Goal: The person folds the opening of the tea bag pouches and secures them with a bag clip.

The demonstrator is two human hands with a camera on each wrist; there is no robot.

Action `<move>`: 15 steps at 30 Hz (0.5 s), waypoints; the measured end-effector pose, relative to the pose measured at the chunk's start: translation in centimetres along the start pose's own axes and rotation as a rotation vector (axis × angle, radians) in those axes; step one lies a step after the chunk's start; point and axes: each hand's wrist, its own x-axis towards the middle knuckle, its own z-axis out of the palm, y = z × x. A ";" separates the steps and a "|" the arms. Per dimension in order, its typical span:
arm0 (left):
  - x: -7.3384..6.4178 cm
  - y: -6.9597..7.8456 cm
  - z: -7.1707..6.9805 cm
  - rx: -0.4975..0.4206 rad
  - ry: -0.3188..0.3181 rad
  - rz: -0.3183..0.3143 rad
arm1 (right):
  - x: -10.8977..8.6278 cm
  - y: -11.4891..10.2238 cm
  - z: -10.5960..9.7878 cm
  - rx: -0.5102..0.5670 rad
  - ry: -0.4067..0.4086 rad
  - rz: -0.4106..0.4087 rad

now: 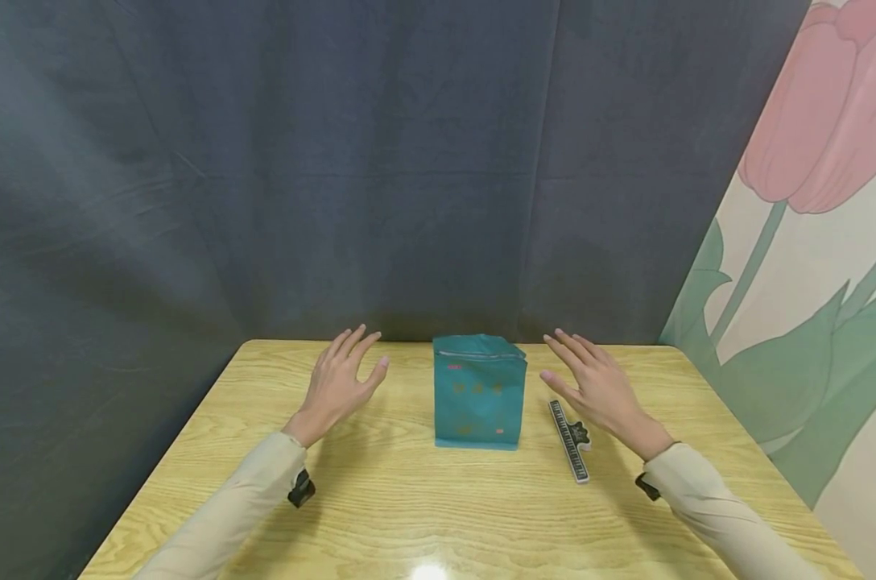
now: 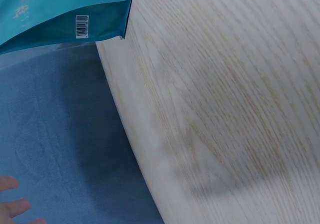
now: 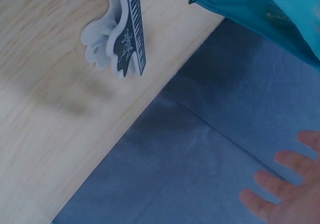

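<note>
A teal pouch bag [image 1: 479, 403] stands upright near the back middle of the table, its top edge creased. In the left wrist view the bag [image 2: 105, 22] shows a barcode on its side. To its right lies a long black-and-white clip [image 1: 570, 441] with a piano-key pattern; the right wrist view shows the clip [image 3: 127, 39] closer. My left hand [image 1: 340, 383] hovers left of the bag, fingers spread, holding nothing. My right hand [image 1: 601, 388] is held above and beside the clip with fingers extended, apart from both things.
The wooden table [image 1: 409, 515] has its back edge against a dark blue-grey curtain [image 1: 380, 177]. A wall with painted tulips [image 1: 807, 242] rises along the right side. Each wrist wears a black strapped device [image 1: 302, 489].
</note>
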 end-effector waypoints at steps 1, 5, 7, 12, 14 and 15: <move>0.0 0.1 0.0 -0.001 0.001 0.001 | 0.0 0.0 0.0 0.001 -0.001 -0.001; 0.2 0.3 0.1 -0.005 0.008 0.009 | 0.3 -0.2 0.1 0.000 -0.004 -0.010; 0.3 0.5 0.1 -0.004 0.009 0.013 | 0.4 -0.3 0.1 -0.001 -0.003 -0.013; 0.6 0.7 0.1 0.009 0.007 0.020 | 0.6 -0.6 0.2 0.012 0.000 -0.015; 0.6 0.9 0.1 0.008 0.005 0.018 | 0.7 -0.8 0.2 0.020 0.000 -0.017; 0.6 1.0 0.0 0.004 0.005 0.016 | 0.7 -0.9 0.2 0.024 0.001 -0.018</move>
